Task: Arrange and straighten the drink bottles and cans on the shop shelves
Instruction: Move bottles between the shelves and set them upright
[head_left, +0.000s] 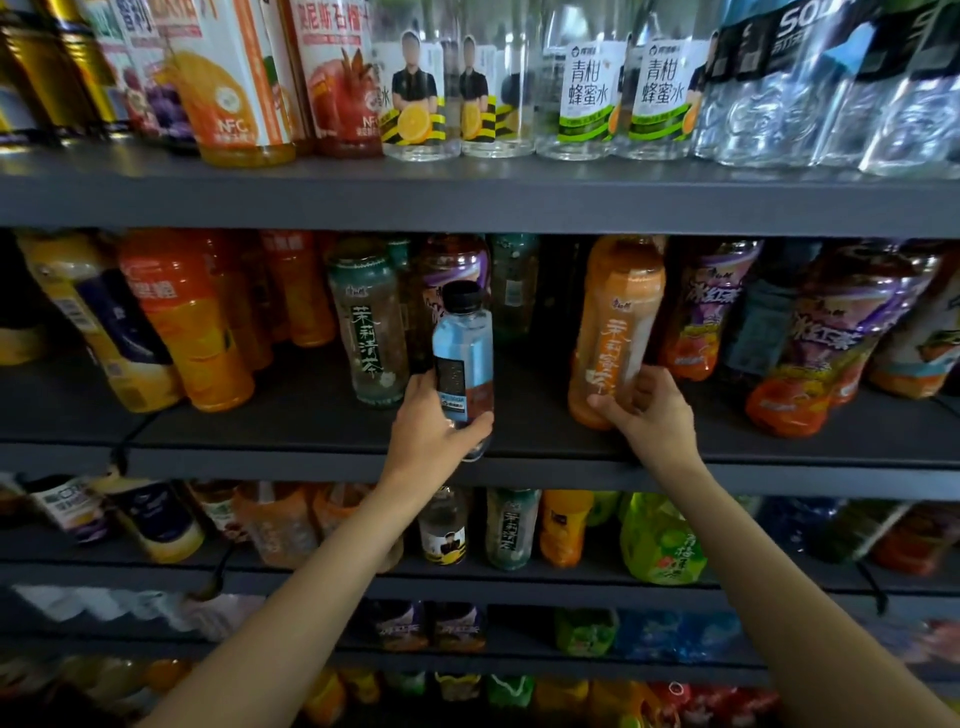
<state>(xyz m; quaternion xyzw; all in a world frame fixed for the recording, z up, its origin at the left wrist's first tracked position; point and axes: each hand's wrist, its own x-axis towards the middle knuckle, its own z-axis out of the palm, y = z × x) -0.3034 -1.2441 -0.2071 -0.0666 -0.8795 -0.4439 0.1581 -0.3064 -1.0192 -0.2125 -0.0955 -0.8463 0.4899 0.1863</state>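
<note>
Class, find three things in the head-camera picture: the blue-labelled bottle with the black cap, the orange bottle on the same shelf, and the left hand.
Blue-labelled bottle (464, 345): head view, on its blue label.
Orange bottle (618, 322): head view, on its orange label.
Left hand (431, 431): head view, on the back of the hand.

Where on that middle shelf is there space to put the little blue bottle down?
The middle shelf is bare between the green tea bottle and the orange bottle that the right hand holds. The left hand holds the blue bottle there. More bare board lies left of the green tea bottle. Right of the orange bottle it is crowded.
</note>
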